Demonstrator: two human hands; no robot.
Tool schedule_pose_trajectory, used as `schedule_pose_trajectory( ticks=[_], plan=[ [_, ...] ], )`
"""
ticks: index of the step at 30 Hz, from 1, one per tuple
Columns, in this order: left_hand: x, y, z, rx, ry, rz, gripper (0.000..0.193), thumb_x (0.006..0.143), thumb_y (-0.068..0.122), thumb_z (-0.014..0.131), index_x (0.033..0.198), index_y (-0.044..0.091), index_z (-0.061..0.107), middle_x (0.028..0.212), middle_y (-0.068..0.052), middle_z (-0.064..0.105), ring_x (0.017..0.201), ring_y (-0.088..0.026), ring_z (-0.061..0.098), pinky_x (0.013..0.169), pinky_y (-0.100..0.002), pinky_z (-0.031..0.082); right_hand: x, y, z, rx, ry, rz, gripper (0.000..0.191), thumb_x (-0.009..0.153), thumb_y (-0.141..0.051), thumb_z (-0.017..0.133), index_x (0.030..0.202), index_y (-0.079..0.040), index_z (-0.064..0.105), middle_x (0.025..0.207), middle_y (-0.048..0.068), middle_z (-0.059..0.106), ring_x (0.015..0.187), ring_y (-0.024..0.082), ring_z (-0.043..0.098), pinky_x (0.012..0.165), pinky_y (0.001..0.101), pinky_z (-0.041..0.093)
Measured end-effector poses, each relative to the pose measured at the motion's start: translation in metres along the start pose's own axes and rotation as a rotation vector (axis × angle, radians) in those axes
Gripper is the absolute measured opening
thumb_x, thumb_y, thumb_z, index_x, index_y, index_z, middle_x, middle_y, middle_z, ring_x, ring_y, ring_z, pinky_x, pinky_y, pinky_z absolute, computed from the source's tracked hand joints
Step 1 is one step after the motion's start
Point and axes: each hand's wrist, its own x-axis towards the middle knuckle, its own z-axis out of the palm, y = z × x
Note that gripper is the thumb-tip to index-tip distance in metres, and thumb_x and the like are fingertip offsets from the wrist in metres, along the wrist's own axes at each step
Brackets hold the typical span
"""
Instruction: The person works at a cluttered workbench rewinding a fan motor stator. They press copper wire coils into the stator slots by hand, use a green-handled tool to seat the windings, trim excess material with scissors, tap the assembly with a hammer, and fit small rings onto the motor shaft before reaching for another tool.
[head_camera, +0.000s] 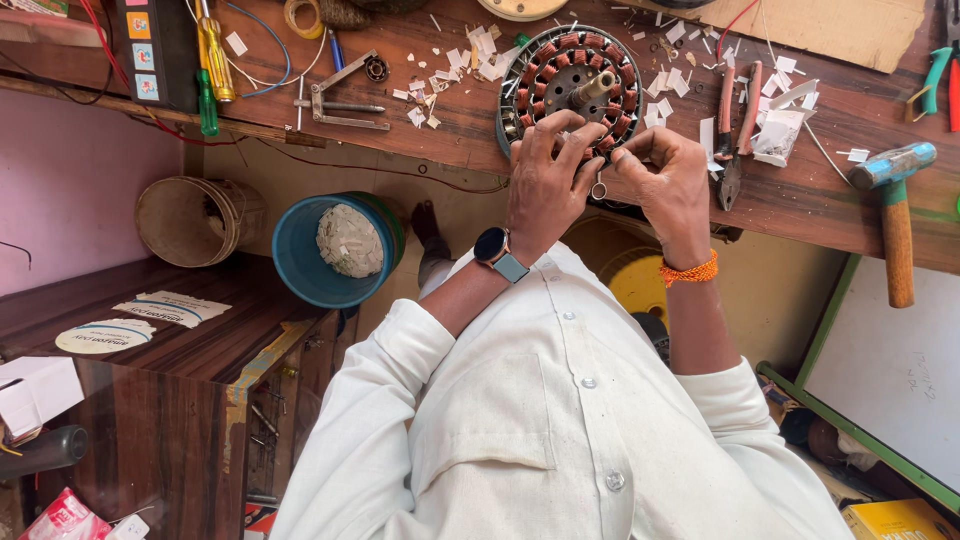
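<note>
A round fan-motor stator (568, 72) with copper coils and a central shaft lies on the wooden workbench (440, 140). My left hand (545, 185), with a watch on the wrist, presses its fingers on the stator's near edge. My right hand (668, 185), with an orange thread on the wrist, pinches at the same edge beside it. A small metal tool with a ring end (598, 188) hangs between the two hands; which fingers hold it is hidden. White paper scraps (470, 55) are scattered around the stator.
Red-handled pliers (735, 130) and a hammer (893, 210) lie to the right on the bench. Screwdrivers (210, 60) and a metal puller (340, 95) lie to the left. A blue bucket (320, 250) and a tan bucket (195, 220) stand below. A brown cabinet (150, 380) is at left.
</note>
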Motion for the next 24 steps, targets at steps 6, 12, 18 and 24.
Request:
schedule_pose_trajectory(
  ticks=[6,12,18,24],
  plan=[
    [0.005,0.007,-0.004,0.009,-0.016,-0.05,0.029,0.091,0.018,0.079,0.118,0.019,0.069,0.122,0.002,0.055,0.109,-0.02,0.055,0.093,-0.04,0.041,0.001,0.0,0.0,-0.067,-0.006,-0.035,0.012,0.096,-0.007,0.074,0.096,0.005,0.072,0.086,0.005,0.073,0.08,0.005,0.066,0.071,0.0207,0.053],
    [0.01,0.01,-0.007,-0.005,-0.02,-0.066,0.022,0.087,0.017,0.079,0.108,0.018,0.073,0.112,0.002,0.059,0.104,-0.022,0.055,0.089,-0.04,0.041,0.0,0.004,-0.002,-0.028,-0.048,-0.034,0.012,0.096,-0.007,0.076,0.1,0.004,0.073,0.09,0.006,0.075,0.083,0.006,0.07,0.074,0.0218,0.056],
    [0.01,0.01,-0.008,-0.005,0.0,-0.065,0.014,0.087,0.015,0.078,0.1,0.019,0.073,0.105,0.004,0.064,0.101,-0.022,0.055,0.088,-0.039,0.041,-0.002,0.01,-0.002,-0.034,-0.059,-0.052,0.017,0.096,-0.011,0.078,0.103,0.004,0.074,0.092,0.006,0.075,0.085,0.007,0.07,0.075,0.0219,0.056],
    [0.013,0.008,-0.01,-0.015,0.012,-0.04,0.01,0.086,0.015,0.079,0.093,0.02,0.074,0.098,0.006,0.065,0.097,-0.021,0.055,0.089,-0.039,0.041,-0.017,-0.005,-0.022,-0.188,-0.051,-0.258,0.033,0.094,-0.028,0.078,0.119,-0.007,0.074,0.1,0.008,0.066,0.089,0.013,0.067,0.078,0.0277,0.06]
  ],
)
